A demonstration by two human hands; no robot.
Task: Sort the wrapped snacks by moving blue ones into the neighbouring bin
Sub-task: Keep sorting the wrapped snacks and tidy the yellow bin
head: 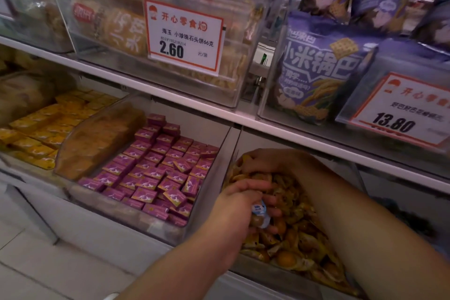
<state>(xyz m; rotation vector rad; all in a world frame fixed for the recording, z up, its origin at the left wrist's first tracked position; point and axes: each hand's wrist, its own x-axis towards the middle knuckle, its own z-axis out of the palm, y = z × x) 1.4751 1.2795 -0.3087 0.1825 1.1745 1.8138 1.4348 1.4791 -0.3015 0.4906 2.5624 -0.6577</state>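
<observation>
1. Blue-wrapped snack [260, 213] sits in my left hand [239, 212], fingers curled around it, the blue and white wrapper showing between thumb and fingers.
2. My left hand hovers over the front half of the clear bin [280, 268], just above the heap of orange-wrapped snacks [292, 234] that fills it.
3. My right hand [265, 162] is beyond the left, deeper in the same bin, palm down with fingers bent into the heap; I cannot tell whether it grips anything.
4. My right forearm crosses the bin on the right of my left hand.
5. Just to the left of my left hand, past a clear wall, the neighbouring bin [199, 204] holds purple boxed snacks [155, 168] in rough rows.
6. Further left lie yellow boxed snacks [48, 126].
7. Above my hands, on the upper shelf, stand a price tag reading 2.60 [183, 36] and purple bags [319, 68].
</observation>
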